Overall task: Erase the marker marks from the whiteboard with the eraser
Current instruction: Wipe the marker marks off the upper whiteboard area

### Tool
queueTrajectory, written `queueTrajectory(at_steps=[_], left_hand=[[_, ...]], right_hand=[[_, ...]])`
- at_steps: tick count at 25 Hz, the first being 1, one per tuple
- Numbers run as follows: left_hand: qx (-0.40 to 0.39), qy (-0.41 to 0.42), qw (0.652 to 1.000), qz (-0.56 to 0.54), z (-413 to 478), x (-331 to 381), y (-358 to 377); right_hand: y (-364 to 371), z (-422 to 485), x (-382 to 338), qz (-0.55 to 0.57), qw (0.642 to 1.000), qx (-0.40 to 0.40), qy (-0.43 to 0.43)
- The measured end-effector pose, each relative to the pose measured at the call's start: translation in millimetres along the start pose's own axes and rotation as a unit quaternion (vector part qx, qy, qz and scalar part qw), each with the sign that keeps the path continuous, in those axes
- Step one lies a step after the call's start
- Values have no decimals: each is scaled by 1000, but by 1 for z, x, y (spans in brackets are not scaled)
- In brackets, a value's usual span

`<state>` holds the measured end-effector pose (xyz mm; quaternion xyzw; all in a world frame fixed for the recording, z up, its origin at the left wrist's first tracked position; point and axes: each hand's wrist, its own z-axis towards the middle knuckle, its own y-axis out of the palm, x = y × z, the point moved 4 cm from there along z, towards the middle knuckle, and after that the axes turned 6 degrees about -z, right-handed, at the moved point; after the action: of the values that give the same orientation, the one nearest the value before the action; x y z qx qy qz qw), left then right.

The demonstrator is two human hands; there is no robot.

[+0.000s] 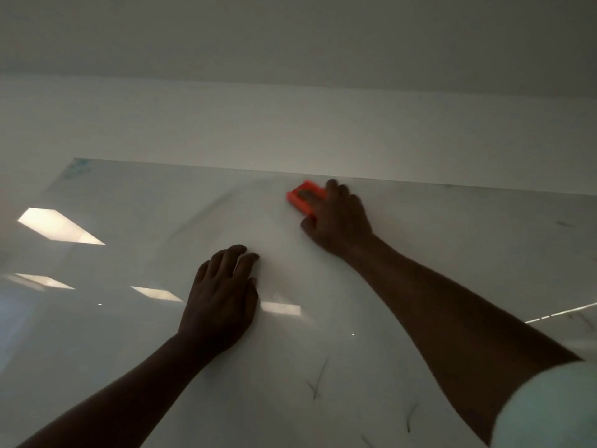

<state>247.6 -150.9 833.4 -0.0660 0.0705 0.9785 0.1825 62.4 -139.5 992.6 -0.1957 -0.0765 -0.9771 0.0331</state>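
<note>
A glossy whiteboard [452, 253] fills the lower two thirds of the head view. My right hand [339, 218] presses an orange eraser [302, 198] against the board just under its top edge. My left hand [223, 295] lies flat on the board lower down, fingers apart, holding nothing. Faint dark marker strokes [318, 379] show near the bottom middle, with more marker strokes [411, 417] to the right. A faint smeared arc [206, 211] runs left of the eraser. Teal smudges [77, 169] sit in the top left corner.
A plain white wall [290, 124] rises above the board's top edge. Ceiling-light reflections [58, 226] glare on the board's left side. A small dark mark [563, 224] sits at the far right. My pale sleeve [549, 412] fills the bottom right corner.
</note>
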Motion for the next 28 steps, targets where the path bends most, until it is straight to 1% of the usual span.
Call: queueTrajectory(at_steps=[2,3,4,6,7,8,9,10,11,12,13,14,16,17,18,19,20,21,22,23,24,25,26,27,28], left_hand=[[2,4,1000,2,1,1,0],[2,4,1000,2,1,1,-1],[3,6,1000,1,1,1,-1],[5,9,1000,-3,1,-1,-1],[9,8,1000,-5,0,-1,-1],[13,10,1000,-3,0,-1,0],[14,10,1000,1,0,-1,0],[14,10,1000,3,1,0,1],[14,9,1000,4,2,0,0],[13,8,1000,6,2,0,0],[13,7,1000,7,4,0,-1],[11,5,1000,8,3,1,-1],[8,4,1000,11,3,1,-3],[4,3,1000,14,2,2,-4],[0,4,1000,18,1,3,-4],[-3,5,1000,23,1,5,-4],[-6,6,1000,26,0,6,-4],[-9,6,1000,29,-1,7,-4],[-9,5,1000,29,-1,7,-3],[-9,2,1000,28,-1,7,-3],[-9,1,1000,27,0,7,-3],[-7,-1,1000,27,-1,6,-2],[-5,-4,1000,27,0,5,-2],[-4,-4,1000,29,-1,6,-1],[-3,-3,999,32,-1,5,-2]], right_hand=[[1,11,13,3,989,7,149],[2,12,2,3,985,16,171],[1,8,-13,6,989,23,143],[1,-7,-22,11,1000,17,7],[0,-12,-9,7,999,6,-43],[-4,-14,12,-1,999,-9,-36],[-7,-17,34,-14,999,-11,27],[-10,-21,51,-20,993,1,116],[-13,-32,53,-18,983,12,182],[-15,-49,36,-11,980,16,200],[-15,-72,9,3,985,22,171],[-16,-106,-25,29,993,17,110],[-24,-193,-85,92,995,12,-44],[-31,-234,-103,108,987,-16,-118],[-39,-258,-107,97,977,-40,-184],[-44,-263,-95,82,968,-48,-232],[-46,-253,-75,53,967,-32,-247],[-48,-233,-49,28,976,-8,-216],[-49,-207,-17,8,989,6,-147],[-50,-185,12,-12,998,0,-57],[-47,-174,29,-20,999,-9,28],[-42,-176,24,-13,996,-14,88],[-38,-190,1,3,994,-20,110],[-35,-214,-36,32,996,-25,79],[-36,-247,-80,71,997,-29,13]])
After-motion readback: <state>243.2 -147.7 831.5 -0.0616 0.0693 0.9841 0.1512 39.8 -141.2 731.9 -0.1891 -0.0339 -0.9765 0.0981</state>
